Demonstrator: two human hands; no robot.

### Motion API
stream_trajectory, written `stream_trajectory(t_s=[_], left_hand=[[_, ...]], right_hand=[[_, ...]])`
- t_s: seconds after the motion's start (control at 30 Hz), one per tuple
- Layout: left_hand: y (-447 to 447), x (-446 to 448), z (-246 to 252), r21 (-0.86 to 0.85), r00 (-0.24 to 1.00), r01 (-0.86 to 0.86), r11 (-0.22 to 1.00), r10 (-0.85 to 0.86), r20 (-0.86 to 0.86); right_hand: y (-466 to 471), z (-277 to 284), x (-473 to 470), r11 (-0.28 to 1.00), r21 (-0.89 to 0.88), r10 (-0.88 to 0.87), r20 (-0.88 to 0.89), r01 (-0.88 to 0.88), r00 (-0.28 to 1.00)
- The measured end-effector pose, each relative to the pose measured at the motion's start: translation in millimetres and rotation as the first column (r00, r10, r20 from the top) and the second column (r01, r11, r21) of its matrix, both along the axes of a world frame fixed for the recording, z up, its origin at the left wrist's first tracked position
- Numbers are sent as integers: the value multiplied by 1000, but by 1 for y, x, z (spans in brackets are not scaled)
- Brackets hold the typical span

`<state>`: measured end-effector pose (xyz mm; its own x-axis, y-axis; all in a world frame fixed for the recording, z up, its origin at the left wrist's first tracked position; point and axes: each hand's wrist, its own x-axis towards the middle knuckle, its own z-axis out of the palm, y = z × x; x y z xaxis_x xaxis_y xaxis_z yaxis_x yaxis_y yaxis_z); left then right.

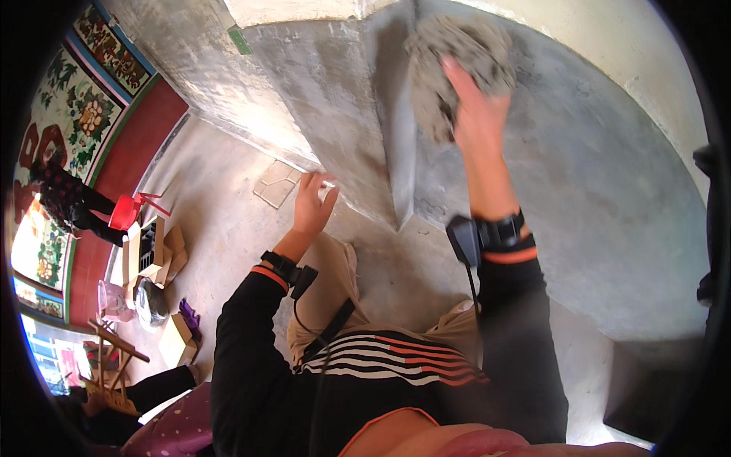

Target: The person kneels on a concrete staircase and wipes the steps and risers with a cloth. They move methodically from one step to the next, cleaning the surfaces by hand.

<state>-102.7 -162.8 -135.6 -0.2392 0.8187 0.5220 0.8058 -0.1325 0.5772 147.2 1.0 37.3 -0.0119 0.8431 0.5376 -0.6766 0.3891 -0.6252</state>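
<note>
My right hand [482, 117] is closed on a crumpled grey cloth [462, 51], pressed to the upper part of a grey cement wall [571, 188]. The cloth and fingers are slightly blurred, and most of the fingers are hidden behind it. Lower and to the left, my left hand [313, 203] hangs in the air with its thumb and fingers apart. A small bright spot shows by its fingertips; I cannot tell what it is. Behind it stands the lit side of a projecting cement pillar [337, 97].
A sharp vertical corner [397, 171] juts out between pillar and wall. On the left floor are a red stool [124, 212], open cardboard boxes [174, 251], a pink plastic basket [111, 300] and a wooden chair [111, 360]. Another person [74, 200] stands near the painted wall; someone sits at lower left.
</note>
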Motion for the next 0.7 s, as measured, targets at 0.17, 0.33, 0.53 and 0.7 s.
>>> stream_trajectory(t_s=[0.17, 0.33, 0.53, 0.7], left_hand=[[-41, -10, -64, -276, 994, -73, 958, 47, -98], [-34, -14, -71, -209, 999, 7, 978, -14, -31], [-28, -12, -72, -155, 995, -12, 988, 27, 93], [-27, -18, -74, -148, 994, -3, 989, 19, 105]], right_hand=[[26, -6, -73, 871, 376, -423, 244, 316, 873], [7, -78, -72, 934, 233, -343, 358, 272, 869], [14, -23, -40, 989, -15, -142, 100, 144, 985], [43, -6, -60, 968, 216, -171, 179, 130, 969]])
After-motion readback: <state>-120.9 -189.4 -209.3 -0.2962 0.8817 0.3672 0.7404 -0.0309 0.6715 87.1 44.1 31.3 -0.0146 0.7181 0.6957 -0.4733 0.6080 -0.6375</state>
